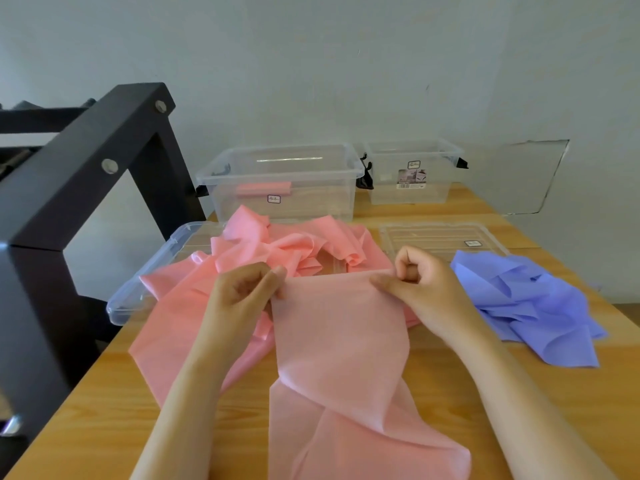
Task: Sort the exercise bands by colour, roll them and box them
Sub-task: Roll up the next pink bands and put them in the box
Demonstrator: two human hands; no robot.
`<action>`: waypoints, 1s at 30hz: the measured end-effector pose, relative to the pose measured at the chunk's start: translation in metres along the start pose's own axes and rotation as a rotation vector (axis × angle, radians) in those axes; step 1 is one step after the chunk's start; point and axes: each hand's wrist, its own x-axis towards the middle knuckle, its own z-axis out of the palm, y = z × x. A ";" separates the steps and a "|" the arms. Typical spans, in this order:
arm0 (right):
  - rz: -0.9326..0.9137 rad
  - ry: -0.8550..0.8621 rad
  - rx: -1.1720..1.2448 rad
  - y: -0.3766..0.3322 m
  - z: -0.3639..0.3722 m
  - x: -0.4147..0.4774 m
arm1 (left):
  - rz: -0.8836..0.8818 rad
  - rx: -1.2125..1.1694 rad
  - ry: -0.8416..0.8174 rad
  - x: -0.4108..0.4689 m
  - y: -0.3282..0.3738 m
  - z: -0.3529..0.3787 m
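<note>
Pink band (339, 341); roll (264, 189) in box (322, 199)

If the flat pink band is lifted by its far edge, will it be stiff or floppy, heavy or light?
The thin pink exercise band, pinched at its corners by the left hand and right hand, is probably floppy: it folds over itself lower down. It looks light, being thin. Pushed, it would likely bunch like the crumpled pink pile.
</note>
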 end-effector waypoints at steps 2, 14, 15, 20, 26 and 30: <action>0.031 -0.019 0.047 0.000 -0.002 -0.001 | 0.022 0.073 0.025 0.000 -0.001 0.003; 0.093 -0.090 -0.014 -0.008 -0.012 -0.011 | -0.110 0.068 -0.052 0.001 -0.005 -0.003; 0.091 -0.087 -0.011 -0.008 -0.012 -0.011 | -0.120 0.061 -0.069 0.000 -0.006 -0.003; 0.094 -0.063 0.019 -0.007 -0.013 -0.011 | -0.141 0.041 -0.112 -0.001 -0.008 -0.002; 0.113 -0.030 0.052 -0.005 -0.013 -0.011 | -0.125 -0.011 -0.095 -0.003 -0.006 0.000; 0.124 -0.028 0.068 -0.005 -0.012 -0.010 | -0.104 -0.019 -0.057 -0.002 -0.006 0.002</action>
